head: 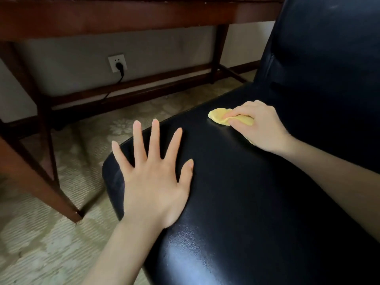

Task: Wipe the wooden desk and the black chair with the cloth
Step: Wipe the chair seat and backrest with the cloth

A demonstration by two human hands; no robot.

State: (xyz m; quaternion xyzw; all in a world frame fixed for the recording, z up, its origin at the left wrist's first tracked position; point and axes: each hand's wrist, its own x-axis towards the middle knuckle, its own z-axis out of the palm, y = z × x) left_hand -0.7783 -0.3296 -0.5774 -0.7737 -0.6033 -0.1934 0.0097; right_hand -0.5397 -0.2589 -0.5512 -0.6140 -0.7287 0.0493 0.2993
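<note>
Head cam, looking down at the black chair [236, 202]; the glossy seat fills the middle and lower right of the shot, the backrest rises at the upper right. The left hand [156, 182] lies flat on the seat's near-left corner, palm down, all five fingers straight and spread wide, holding nothing. The right hand [261, 126] is further back on the seat, close to where it meets the backrest; its fingers are curled over a small bunched-up yellow cloth [221, 117], thumb and fingertips pinching it and pressing it down onto the leather; the cloth sticks out toward the left of the hand, and a bit of yellow peeks out under the wrist side too.

The wooden desk [123, 19] is up top and left, reddish-brown; only its apron, legs and lower rails show, so I can't tell anything about the top. Behind it on the wall there's a white outlet [117, 62] with a black plug and cord running down; the floor is pale patterned carpet [51, 243].
</note>
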